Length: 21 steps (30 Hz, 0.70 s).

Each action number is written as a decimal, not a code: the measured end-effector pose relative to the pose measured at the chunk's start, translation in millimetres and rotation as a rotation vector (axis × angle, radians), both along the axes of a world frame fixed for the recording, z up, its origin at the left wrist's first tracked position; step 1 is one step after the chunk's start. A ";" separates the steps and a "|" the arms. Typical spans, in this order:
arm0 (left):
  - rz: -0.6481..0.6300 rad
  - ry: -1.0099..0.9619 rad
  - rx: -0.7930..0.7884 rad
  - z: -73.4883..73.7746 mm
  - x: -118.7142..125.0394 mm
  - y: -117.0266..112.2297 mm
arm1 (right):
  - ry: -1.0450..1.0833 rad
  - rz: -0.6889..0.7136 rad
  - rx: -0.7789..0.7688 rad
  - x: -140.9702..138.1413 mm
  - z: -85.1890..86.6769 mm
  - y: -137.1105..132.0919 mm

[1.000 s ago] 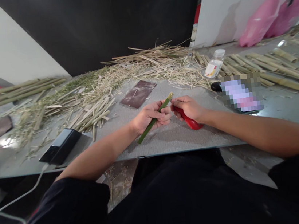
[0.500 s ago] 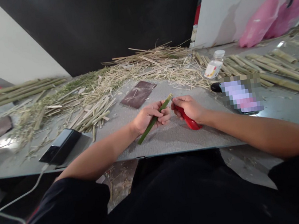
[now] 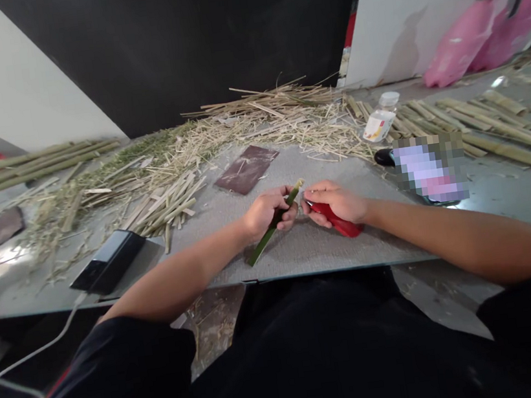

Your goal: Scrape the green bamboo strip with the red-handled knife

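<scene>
My left hand [image 3: 267,212] is closed round a green bamboo strip [image 3: 262,246] that slants from lower left to upper right, its pale tip showing past my fingers. My right hand [image 3: 337,201] is closed on a red-handled knife [image 3: 341,223], held right beside the strip's upper tip. The blade is too small to make out. Both hands hover over a grey mat [image 3: 302,253] at the near edge of the table.
Split bamboo strips and shavings [image 3: 246,123] pile up across the back of the table. Whole bamboo stalks lie far left [image 3: 30,161] and right [image 3: 485,124]. A dark sandpaper sheet [image 3: 246,169], a power bank with cable [image 3: 107,261], a small bottle [image 3: 380,120] and a blurred phone [image 3: 425,168] lie around.
My left hand has slid up the strip, so less of its tip shows. Both hands have dropped slightly toward the mat, the knife staying at the tip.
</scene>
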<state>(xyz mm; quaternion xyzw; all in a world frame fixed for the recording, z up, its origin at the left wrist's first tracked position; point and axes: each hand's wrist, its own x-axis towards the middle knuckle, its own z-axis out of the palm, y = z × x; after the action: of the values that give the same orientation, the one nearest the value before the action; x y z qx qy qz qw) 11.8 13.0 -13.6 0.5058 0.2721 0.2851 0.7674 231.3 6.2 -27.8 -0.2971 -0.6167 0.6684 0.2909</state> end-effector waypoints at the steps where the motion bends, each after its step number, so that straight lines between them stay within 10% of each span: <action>1: -0.016 0.016 0.009 0.2 -0.6 -0.4 | -0.025 0.045 -0.024 -0.2 -0.1 -0.1; 21: -0.066 0.184 0.165 -1.3 4.1 -8.8 | -0.014 0.147 -0.119 1.3 1.8 -0.9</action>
<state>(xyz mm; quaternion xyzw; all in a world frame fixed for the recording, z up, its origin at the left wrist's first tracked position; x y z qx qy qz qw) 15.9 4.3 -15.0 0.6000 0.3001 0.2335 0.7038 232.6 5.3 -26.0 -0.2725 -0.5980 0.7214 0.2183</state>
